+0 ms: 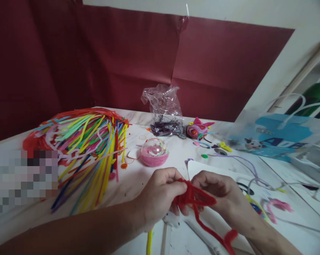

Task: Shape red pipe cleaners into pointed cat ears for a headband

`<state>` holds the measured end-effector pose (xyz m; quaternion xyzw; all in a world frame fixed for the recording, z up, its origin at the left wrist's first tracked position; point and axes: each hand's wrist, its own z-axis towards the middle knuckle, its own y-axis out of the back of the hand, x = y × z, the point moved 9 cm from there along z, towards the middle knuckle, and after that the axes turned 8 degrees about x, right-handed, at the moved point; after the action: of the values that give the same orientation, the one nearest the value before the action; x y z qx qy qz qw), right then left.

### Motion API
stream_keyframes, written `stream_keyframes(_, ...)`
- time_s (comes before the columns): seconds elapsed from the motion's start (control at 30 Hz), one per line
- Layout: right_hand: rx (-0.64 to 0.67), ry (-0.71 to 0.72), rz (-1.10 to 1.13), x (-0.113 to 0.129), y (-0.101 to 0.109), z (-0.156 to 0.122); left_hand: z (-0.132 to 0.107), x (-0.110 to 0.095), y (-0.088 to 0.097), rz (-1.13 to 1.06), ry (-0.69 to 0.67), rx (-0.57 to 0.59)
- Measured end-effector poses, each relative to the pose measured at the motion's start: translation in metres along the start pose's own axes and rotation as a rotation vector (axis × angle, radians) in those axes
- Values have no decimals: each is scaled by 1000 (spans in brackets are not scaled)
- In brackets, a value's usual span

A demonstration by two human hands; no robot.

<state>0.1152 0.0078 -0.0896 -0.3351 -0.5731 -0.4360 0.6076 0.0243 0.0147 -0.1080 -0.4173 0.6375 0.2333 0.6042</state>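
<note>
The red fuzzy piece [185,199], which looks like bent pipe cleaner, should handle as something very light: soft and plush on the outside, with a thin stiff core that likely bends easily and holds its bend. The nap looks grippy rather than slippery, and breakage seems a small worry; crushing or skewing the open loop is the likelier harm. The best hold is probably the dense, wrapped section at its left, pinched flat between thumb and fingers, leaving the narrow loop unpressed and the trailing strand [207,229] free to swing. The piece is held up in front of the person, over the white table [133,219], between the 2 hands. The left hand [165,194] is closed in a pinch, thumb over the wrapped section and fingers curled behind it. The right hand [223,191] is partly curled beside the loop's pointed right end; its fingertips are mostly hidden, so I cannot tell how firmly it grips, if at all. In looks the piece is bright red and velvety, compact at the left and tapering rightward into a long, triangle-like loop. From beneath it the strand slants down to the right and doubles back in a kink near the bottom edge.
</note>
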Motion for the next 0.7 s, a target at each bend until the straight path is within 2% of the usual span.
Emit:
stream_keyframes(0.23, 76, -107, 134, -21, -1, 4, 1, -5, 1, 78, -76, 2)
stream_keyframes(0.4, 16, -40, 45, -10, 0, 3, 0, -3, 0, 76, -51, 19)
stream_keyframes(0.53, -29, -46, -19, -7, 4, 2, 0, -4, 0, 79, -47, 24)
stream_keyframes(0.7, 3, -88, -78, -7, 4, 3, 0, -3, 0, 97, -40, 21)
